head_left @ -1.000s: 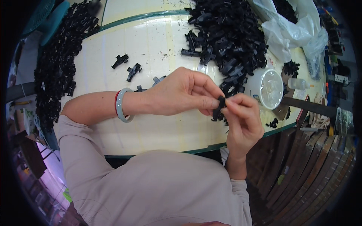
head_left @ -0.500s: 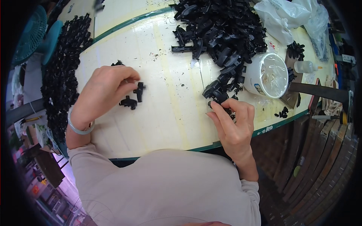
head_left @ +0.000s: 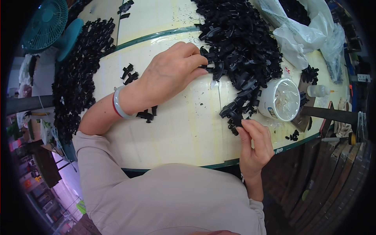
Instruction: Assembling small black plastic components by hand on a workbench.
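Observation:
My left hand (head_left: 170, 72) reaches to the left edge of a large heap of black plastic parts (head_left: 244, 43). Its thumb and forefinger close on one black plastic part at the heap's edge, mostly hidden by the fingers. Lower right, my right hand (head_left: 256, 147) has thumb and fingertips drawn together beside small black pieces (head_left: 234, 128); what is between them, if anything, is too small to make out. Under my left forearm lie black parts (head_left: 145, 115), partly covered, and more black parts (head_left: 128, 74) sit beyond the wrist.
Right of the heap stands a white tub (head_left: 268, 100) with clear plastic in it. Beyond are a white plastic bag (head_left: 291, 43), a small bottle (head_left: 318, 91) and a dark metal bar (head_left: 329, 114). Rows of black parts (head_left: 74, 82) line the left, beside a green fan (head_left: 46, 25).
My left hand has moved right and away from me, from the separate parts to the heap. My right hand has shifted slightly right and nearer me. The view has also shifted a little.

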{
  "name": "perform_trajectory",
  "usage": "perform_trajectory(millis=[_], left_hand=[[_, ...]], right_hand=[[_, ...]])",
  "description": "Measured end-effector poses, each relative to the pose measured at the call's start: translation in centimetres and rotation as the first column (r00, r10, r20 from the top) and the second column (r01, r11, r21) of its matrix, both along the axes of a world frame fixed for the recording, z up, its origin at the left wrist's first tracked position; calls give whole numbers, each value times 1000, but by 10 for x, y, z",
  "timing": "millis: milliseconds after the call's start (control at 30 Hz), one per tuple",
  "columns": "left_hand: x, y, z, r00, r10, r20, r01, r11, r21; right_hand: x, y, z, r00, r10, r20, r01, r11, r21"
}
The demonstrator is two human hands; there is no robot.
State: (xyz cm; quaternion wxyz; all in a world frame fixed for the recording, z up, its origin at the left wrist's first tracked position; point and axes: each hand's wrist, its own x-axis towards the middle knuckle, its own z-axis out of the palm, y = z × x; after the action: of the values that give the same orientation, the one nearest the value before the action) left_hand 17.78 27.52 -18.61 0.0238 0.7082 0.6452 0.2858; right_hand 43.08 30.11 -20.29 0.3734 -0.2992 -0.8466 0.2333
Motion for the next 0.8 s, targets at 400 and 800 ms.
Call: perform_trajectory(millis=[400,800], left_hand=[[1,7,-6,971,74,226,-5,956,-292],[7,-2,15,907,-69,415,181,954,-237]], right_hand=[[10,0,1,871,-104,-480,-340,577,-742],[12,-5,6,825,-205,-527,-344,557,-756]])
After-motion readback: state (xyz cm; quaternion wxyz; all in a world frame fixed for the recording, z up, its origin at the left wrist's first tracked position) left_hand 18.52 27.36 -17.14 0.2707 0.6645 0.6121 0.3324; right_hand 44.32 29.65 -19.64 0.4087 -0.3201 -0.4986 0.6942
